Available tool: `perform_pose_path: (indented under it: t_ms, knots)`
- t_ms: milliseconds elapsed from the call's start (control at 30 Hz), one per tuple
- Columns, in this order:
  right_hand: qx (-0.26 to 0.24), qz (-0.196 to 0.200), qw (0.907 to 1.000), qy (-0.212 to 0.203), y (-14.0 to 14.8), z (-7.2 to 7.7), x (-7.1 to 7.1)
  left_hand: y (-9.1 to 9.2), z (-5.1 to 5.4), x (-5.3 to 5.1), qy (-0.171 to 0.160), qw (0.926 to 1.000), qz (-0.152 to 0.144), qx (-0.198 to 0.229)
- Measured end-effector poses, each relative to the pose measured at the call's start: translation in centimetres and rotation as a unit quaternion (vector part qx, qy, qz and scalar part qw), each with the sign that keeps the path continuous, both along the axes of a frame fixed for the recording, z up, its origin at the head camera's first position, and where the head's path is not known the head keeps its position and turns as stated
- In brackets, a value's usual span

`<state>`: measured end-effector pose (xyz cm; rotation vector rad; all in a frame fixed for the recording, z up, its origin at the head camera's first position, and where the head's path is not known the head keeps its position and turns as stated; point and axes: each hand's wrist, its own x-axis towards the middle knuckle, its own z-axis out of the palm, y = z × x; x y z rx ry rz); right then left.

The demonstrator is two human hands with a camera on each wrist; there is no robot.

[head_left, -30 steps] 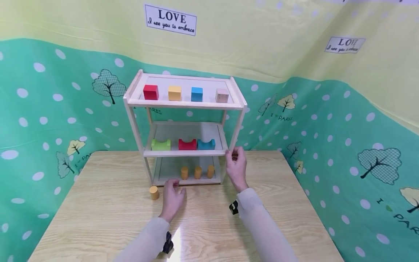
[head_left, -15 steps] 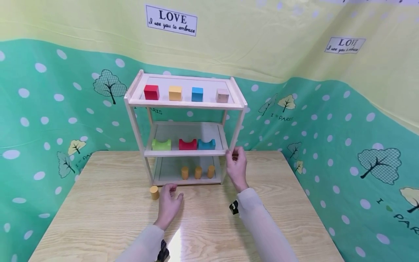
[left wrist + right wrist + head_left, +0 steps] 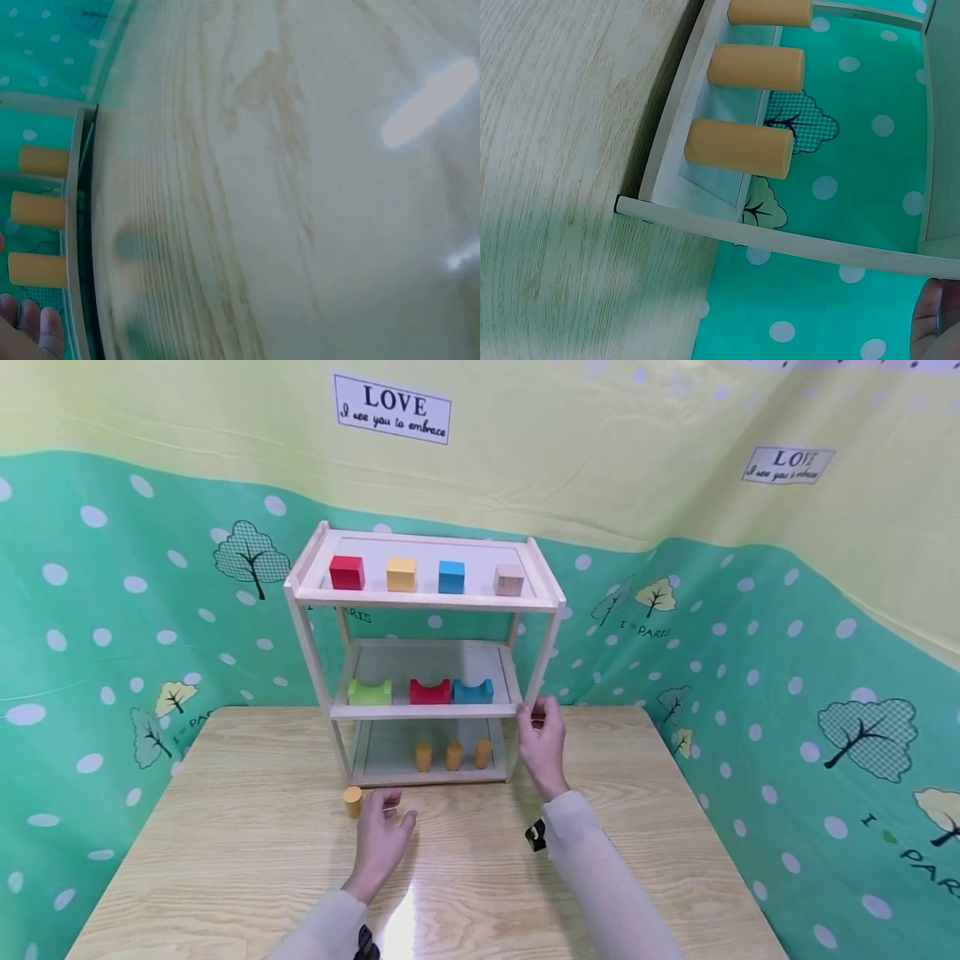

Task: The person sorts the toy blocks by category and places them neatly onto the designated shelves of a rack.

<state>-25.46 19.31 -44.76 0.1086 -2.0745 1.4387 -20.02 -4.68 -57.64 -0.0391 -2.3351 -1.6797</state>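
A white three-tier shelf rack stands on the table. My right hand holds its right front post at the middle tier; in the right wrist view only part of that hand shows, below the post. A loose orange wooden cylinder stands on the table by the rack's left front foot. Just right of it is my left hand, fingers loosely bent, thumb apart, holding nothing. Whether it touches the cylinder I cannot tell. Three similar cylinders, one the middle cylinder, stand upright on the bottom tier.
On the top tier sit a red cube, a yellow cube, a blue cube and a plain wood cube. The middle tier carries green, red and blue arch blocks. A patterned curtain hangs behind.
My left hand has drawn back from the rack's front edge, down and to the left, closer to the loose cylinder. The right hand has stayed on the post.
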Motion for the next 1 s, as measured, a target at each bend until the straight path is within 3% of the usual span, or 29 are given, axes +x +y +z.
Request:
perform_pose_path:
  t_ms: [400, 667, 1000]
  knots:
    - [-0.005, -0.001, 0.9999, -0.010, 0.0, 0.1, 0.0, -0.9, 0.2, 1.2, -0.005, 1.0000, 0.004, -0.004]
    - [-0.016, -0.001, 0.9998, -0.013, 1.1, -2.7, -2.0, -1.7, 0.2, 2.0, -0.006, 0.9999, 0.014, 0.000]
    - [-0.013, -0.005, 0.9999, 0.003, 1.2, -2.9, -2.1, -3.0, -0.1, 2.4, -0.007, 0.9987, 0.050, -0.010]
